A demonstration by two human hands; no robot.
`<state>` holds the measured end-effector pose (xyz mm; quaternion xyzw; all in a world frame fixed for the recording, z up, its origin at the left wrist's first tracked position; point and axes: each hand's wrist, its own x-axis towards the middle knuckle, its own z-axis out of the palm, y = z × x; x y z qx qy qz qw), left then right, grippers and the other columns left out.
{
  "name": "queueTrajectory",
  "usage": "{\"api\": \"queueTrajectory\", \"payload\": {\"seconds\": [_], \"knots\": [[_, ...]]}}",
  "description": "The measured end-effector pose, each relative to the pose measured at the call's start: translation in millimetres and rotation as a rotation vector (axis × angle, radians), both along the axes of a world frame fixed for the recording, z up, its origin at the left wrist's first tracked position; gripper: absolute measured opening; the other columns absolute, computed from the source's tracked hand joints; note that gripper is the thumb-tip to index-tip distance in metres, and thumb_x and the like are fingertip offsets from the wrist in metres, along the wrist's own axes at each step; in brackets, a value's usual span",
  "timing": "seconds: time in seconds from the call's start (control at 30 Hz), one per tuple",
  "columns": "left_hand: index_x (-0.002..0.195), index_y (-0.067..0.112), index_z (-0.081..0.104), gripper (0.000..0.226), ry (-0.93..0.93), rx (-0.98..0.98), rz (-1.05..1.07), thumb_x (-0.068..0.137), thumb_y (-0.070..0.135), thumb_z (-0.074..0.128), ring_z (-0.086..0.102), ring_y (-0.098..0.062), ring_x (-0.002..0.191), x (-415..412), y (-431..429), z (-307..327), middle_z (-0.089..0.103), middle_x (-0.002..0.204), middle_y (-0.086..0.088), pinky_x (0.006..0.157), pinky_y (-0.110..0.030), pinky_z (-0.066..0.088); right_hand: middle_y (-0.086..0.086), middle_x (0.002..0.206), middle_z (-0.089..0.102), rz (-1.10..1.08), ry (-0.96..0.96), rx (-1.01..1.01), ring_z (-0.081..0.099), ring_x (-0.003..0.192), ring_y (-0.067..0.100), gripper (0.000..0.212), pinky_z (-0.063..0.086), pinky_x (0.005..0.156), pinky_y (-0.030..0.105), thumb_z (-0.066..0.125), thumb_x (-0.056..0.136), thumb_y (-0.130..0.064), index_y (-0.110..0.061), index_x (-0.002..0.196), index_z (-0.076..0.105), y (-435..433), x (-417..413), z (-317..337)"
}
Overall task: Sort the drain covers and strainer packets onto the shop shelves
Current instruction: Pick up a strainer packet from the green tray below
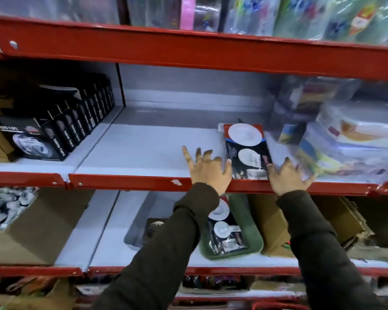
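Observation:
A strainer packet (246, 151), dark with two white round strainers and a red top, lies flat on the middle shelf (132, 151) near its front edge. My left hand (207, 168) hovers just left of the packet with fingers spread, holding nothing. Just right of the packet, my right hand (288, 174) is also spread, its fingertips at the packet's lower right corner. On the lower shelf, a green tray (249, 220) holds more of the same packets (222, 229). A dark drain cover (154, 228) lies to the left of that tray.
Black boxes (61, 130) stand in a row at the left of the middle shelf. Stacked clear-wrapped goods (345, 135) crowd its right end. Cardboard boxes (271, 224) sit on the lower shelf. A red shelf lip (126, 183) runs under my hands.

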<state>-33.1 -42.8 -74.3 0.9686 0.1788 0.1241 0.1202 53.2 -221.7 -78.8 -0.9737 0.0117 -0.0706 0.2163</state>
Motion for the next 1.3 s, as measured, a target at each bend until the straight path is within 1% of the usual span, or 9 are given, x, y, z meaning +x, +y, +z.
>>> {"api": "queueTrajectory", "payload": {"seconds": [0.17,0.27,0.37,0.47,0.77,0.93,1.03,1.13,1.3], "knots": [[0.120,0.033,0.067,0.042,0.020,-0.180,0.075,0.092,0.044,0.038,0.037,-0.028,0.142,20.3,-35.8,3.8,0.049,0.149,0.000,0.114,-0.068,-0.013,0.009,0.131,0.066,0.171,-0.077,0.153,0.052,0.132,0.029,0.051,0.007,0.119,0.058,0.048,0.098,-0.032,-0.018,0.146,0.039,-15.7,12.2,4.0],[0.109,0.033,0.071,0.029,-0.163,-0.460,0.104,0.086,0.040,0.054,0.054,-0.027,0.120,6.5,-29.4,11.2,0.065,0.127,0.000,0.105,-0.046,0.026,0.017,0.124,0.066,0.300,-0.013,0.715,0.062,0.115,0.030,0.056,0.049,0.098,0.042,0.063,0.092,-0.010,-0.010,0.144,0.041,-31.5,14.4,15.1],[0.120,0.012,0.065,0.033,-0.228,-0.957,-0.072,0.087,0.014,0.071,0.068,-0.021,0.092,-24.3,-18.2,5.7,0.072,0.109,-0.013,0.095,-0.036,0.053,0.013,0.096,0.072,0.417,0.330,1.139,0.065,0.081,0.026,0.058,0.056,0.068,0.031,0.066,0.084,0.008,-0.008,0.136,0.048,-60.4,10.0,9.5],[0.116,0.011,0.056,0.040,-0.015,-1.242,-0.267,0.083,-0.008,0.069,0.067,-0.019,0.081,-64.8,-7.8,-20.0,0.068,0.100,-0.017,0.072,-0.033,0.061,0.005,0.092,0.078,0.748,0.657,1.053,0.072,0.076,0.018,0.043,0.061,0.065,0.025,0.074,0.075,0.003,-0.012,0.115,0.070,-93.7,-1.7,-26.1],[0.088,0.005,0.060,0.014,0.864,-1.196,-0.110,0.086,-0.005,0.069,0.074,-0.024,0.074,-125.3,-36.4,-151.0,0.073,0.071,-0.009,0.092,-0.046,0.059,0.002,0.078,0.076,0.674,1.278,0.683,0.072,0.069,0.013,0.025,0.056,0.058,0.023,0.081,0.066,0.006,-0.012,0.082,0.075,-125.4,-66.4,-178.5],[0.090,0.003,0.063,0.015,0.819,-1.236,0.111,0.083,-0.009,0.069,0.076,-0.018,0.063,-114.4,-33.1,-176.4,0.076,0.068,-0.009,0.078,-0.039,0.064,0.010,0.091,0.075,0.509,1.198,0.638,0.069,0.084,0.028,0.032,0.056,0.080,0.038,0.069,0.081,0.013,-0.005,0.107,0.068,-104.2,-63.8,-195.4],[0.103,0.004,0.065,0.024,0.591,-1.224,0.270,0.083,-0.008,0.071,0.072,-0.013,0.050,-101.5,-38.6,-178.3,0.074,0.060,-0.005,0.065,-0.032,0.064,0.019,0.105,0.072,0.374,0.965,0.662,0.071,0.081,0.025,0.046,0.060,0.069,0.031,0.067,0.082,0.014,0.003,0.125,0.059,-85.8,-56.1,-188.5],[0.121,-0.005,0.065,0.042,0.317,-1.189,0.403,0.081,-0.003,0.076,0.076,-0.028,0.074,-91.2,-45.5,-179.8,0.075,0.085,-0.017,0.080,-0.040,0.062,0.021,0.133,0.059,0.344,0.840,0.581,0.063,0.110,0.036,0.056,0.054,0.084,0.039,0.067,0.089,0.001,0.003,0.140,0.045,-73.9,-52.5,-175.8],[0.107,0.009,0.074,0.040,0.308,-0.800,0.261,0.087,0.043,0.070,0.073,-0.030,0.098,-91.0,-48.2,-135.9,0.074,0.106,-0.013,0.090,-0.039,0.060,-0.002,0.094,0.076,0.474,0.094,0.282,0.071,0.089,0.019,0.019,0.058,0.079,0.035,0.060,0.093,-0.041,-0.027,0.099,0.071,-83.9,-52.4,-113.2]]}}
